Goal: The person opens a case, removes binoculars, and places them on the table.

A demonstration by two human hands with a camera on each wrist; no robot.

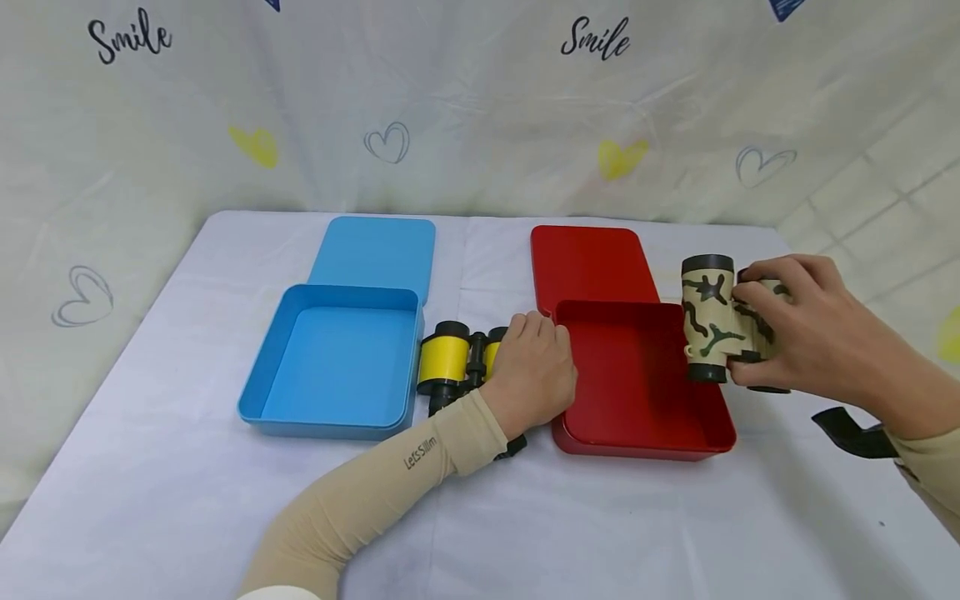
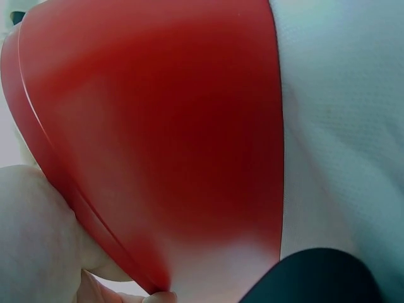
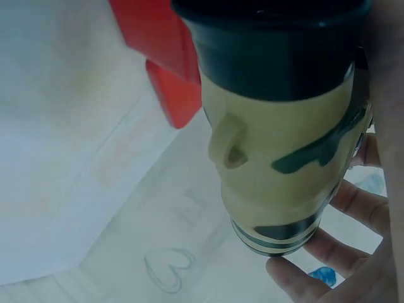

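My right hand (image 1: pixel 813 333) grips a pair of camouflage binoculars (image 1: pixel 707 321), beige with dark green and brown patches and black ends. They are held up beside the right wall of the open red box (image 1: pixel 637 446), partly covering it. In the right wrist view the fingers (image 3: pixel 341 255) curl round the far side of the binoculars (image 3: pixel 278 139). My left hand (image 1: pixel 534 371) pinches the red box's left wall; the left wrist view shows the red surface (image 2: pixel 177 139) close up. Yellow and black binoculars (image 1: pixel 444 358) lie left of that hand, partly hidden by it and the sleeve.
An open light blue box (image 1: pixel 322 432) stands at left, its lid (image 1: pixel 375 254) folded back. The red lid (image 1: pixel 592 262) lies back behind the red box. A white cloth covers the table (image 1: pixel 150 500). A printed curtain (image 1: pixel 480 100) hangs behind.
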